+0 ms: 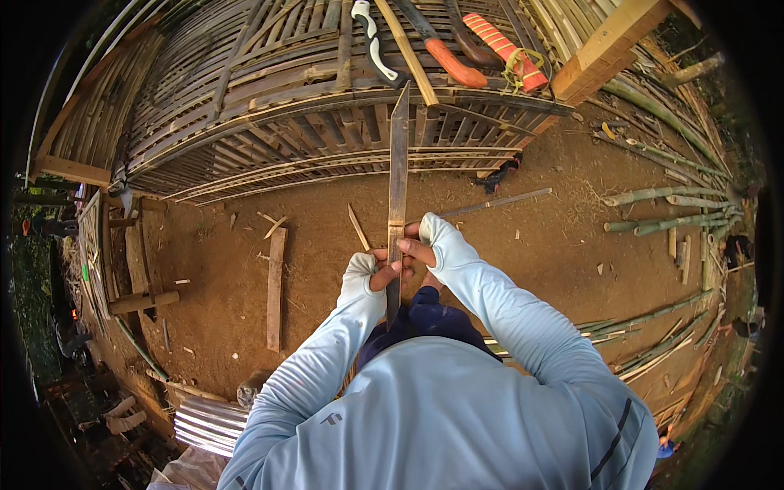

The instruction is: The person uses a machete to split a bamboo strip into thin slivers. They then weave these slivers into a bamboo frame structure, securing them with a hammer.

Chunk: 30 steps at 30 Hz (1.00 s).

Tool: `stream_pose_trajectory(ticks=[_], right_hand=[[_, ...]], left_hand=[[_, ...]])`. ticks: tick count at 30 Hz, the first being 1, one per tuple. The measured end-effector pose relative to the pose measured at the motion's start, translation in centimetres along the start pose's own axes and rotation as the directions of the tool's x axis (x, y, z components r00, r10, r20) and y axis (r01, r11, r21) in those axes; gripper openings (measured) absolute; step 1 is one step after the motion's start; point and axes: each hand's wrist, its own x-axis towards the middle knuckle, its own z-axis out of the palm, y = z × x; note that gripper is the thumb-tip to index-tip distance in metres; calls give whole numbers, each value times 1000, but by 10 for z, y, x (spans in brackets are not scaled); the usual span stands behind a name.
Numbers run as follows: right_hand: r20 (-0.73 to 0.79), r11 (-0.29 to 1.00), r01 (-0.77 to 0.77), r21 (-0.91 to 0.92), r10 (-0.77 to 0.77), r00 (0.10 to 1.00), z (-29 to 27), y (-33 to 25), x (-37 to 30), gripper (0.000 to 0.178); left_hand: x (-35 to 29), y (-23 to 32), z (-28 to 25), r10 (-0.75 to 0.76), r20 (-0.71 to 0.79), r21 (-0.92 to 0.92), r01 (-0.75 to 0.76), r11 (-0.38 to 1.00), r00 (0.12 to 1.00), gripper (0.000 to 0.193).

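Observation:
A long flat bamboo slat [398, 175], dark brown with a slanted tip, stands lengthwise in front of my body. Low on the slat, my left hand [384, 273] is closed, its thumb pressed on the face. My right hand [419, 247] grips just above it, near a pale band across the bamboo, thumb also on the face. Beside my left fingers a short pale pointed stick [358, 227] shows; whether those fingers hold it or it lies beyond them, I cannot tell. Light blue sleeves reach over both palms.
Ahead is a bamboo-slat platform [278, 73]. On it rest a white-and-black handle [371, 41], an orange-handled blade [454, 64] and a red striped sheath [506, 51]. A plank [277, 290] lies on the dirt at left. Green bamboo poles [670, 220] are piled at right.

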Motion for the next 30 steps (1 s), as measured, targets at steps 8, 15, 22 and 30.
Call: stream_pose_trajectory(ticks=[8,15,22,30], right_hand=[[-212,996,-31,-89,11,977,-9,-3,-45,21],[-181,907,32,-420,-118,977,-34,19,-78,20],[-154,937,-60,-345,7,988,-78,44,-81,19],[-148,970,-231,-79,217,965,-191,63,-77,30]], left_hand=[[16,-36,12,-127,208,354,46,934,970,33],[7,-39,20,-38,314,291,-58,955,949,63],[41,-56,30,-41,207,193,0,981,978,80],[70,-232,-13,-643,210,974,-213,73,736,56]])
